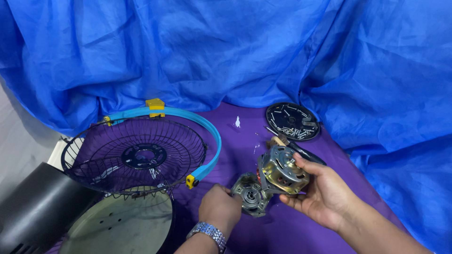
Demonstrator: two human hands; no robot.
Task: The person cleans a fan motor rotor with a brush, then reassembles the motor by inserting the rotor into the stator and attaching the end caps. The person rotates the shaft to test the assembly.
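Head view: two hands work a fan motor over the purple-covered bench [245, 141].
Left of them lies a wire fan guard [136, 155]; the left hand [219, 209] has its grip clenched on the motor end cover [251, 194], the right hand [325, 195] grasping the motor body [282, 170]; a black dish of screws [293, 121] sits behind.

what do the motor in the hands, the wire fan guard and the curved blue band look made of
Motor: looks like metal with a dull silvery-gold sheen; bright glints on its pressed casing suggest plated steel. The separate end cap seems grey cast metal. Wire fan guard: thin wires, probably metal with a dark coating. Curved blue band: likely plastic, with an even matte colour and yellow clips.
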